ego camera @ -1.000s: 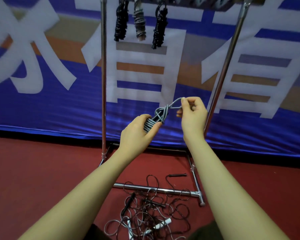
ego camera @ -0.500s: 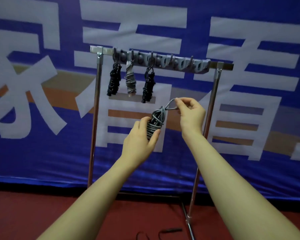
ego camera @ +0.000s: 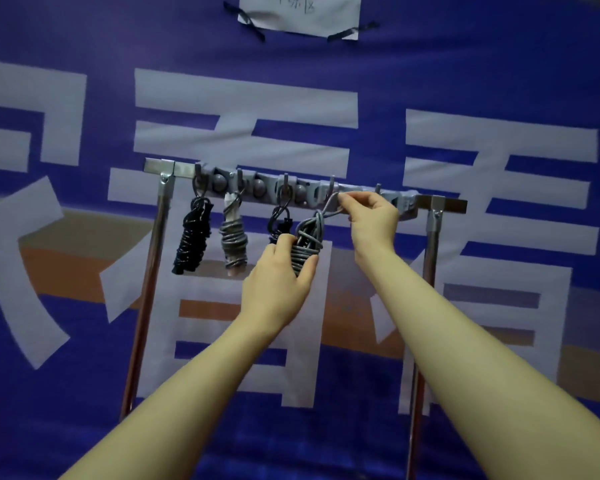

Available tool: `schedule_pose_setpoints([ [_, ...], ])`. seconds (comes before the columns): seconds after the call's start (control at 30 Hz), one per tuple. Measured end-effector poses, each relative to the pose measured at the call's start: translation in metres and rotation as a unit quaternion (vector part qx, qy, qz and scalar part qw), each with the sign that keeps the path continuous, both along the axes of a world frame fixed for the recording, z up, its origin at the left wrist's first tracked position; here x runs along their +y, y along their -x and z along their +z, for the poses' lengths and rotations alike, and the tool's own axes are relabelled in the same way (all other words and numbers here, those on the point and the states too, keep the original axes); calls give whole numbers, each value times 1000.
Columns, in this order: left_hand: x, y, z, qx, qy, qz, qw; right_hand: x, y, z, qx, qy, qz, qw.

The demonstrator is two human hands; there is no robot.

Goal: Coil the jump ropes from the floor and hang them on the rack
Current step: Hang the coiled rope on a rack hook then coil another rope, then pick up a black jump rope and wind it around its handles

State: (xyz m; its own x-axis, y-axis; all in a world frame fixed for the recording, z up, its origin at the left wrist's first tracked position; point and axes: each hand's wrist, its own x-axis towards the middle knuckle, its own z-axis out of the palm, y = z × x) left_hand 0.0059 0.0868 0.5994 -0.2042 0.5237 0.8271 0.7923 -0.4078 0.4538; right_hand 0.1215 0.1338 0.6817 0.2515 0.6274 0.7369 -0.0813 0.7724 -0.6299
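Grey cord, wound into a tight bundle (ego camera: pixel 305 245), sits gripped in the left hand (ego camera: pixel 279 282) just below the rack's hook strip (ego camera: pixel 400 199). The right hand (ego camera: pixel 373 220) pinches its loop (ego camera: pixel 329 206) beside a hook (ego camera: pixel 332 184); the loop wants lifting clear over that tip, held wide.

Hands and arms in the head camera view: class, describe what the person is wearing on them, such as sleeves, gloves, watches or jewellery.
Nothing is worn that shows. The left hand and right hand are bare, with no gloves, and no rings or bracelets can be seen. Both forearms are uncovered from the wrists down to the bottom edge of the picture, with no sleeve, watch or band in view. Each hand shows short, unpainted nails.
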Motion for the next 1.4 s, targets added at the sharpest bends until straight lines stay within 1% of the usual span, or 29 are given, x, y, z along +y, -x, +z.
schedule_pose_setpoints([
  [0.1,21,5,20,5,-14,21,1000,19,9,21,18,2,9,1000],
  [0.17,31,7,33,6,-18,31,999,30,15,34,26,6,-3,1000],
  [0.3,49,13,53,11,-8,49,999,54,22,51,23,43,-30,998],
  [0.4,58,15,61,32,0,60,998,67,22,58,35,70,-50,996],
  [0.5,62,13,62,46,-5,59,997,76,16,56,32,95,-25,995],
  [0.6,67,14,53,40,-3,62,997,81,13,43,12,82,1,997],
  [0.73,72,15,30,74,0,84,994,82,13,20,0,27,20,999],
  [0.8,73,15,20,74,-16,77,994,83,12,11,-27,-6,12,1000],
  [0.87,77,15,9,90,-27,54,994,85,10,5,-73,-28,-11,997],
  [0.93,80,15,-1,103,-25,24,994,85,8,0,-111,-39,-34,993],
  [1.03,83,16,-11,94,-19,-4,995,80,7,-6,-161,-41,-48,985],
  [1.23,65,11,-9,98,-2,20,995,63,-1,-16,-296,-14,-86,951],
  [1.4,32,16,-22,153,7,55,987,27,-12,-48,-333,-17,-137,933],
])
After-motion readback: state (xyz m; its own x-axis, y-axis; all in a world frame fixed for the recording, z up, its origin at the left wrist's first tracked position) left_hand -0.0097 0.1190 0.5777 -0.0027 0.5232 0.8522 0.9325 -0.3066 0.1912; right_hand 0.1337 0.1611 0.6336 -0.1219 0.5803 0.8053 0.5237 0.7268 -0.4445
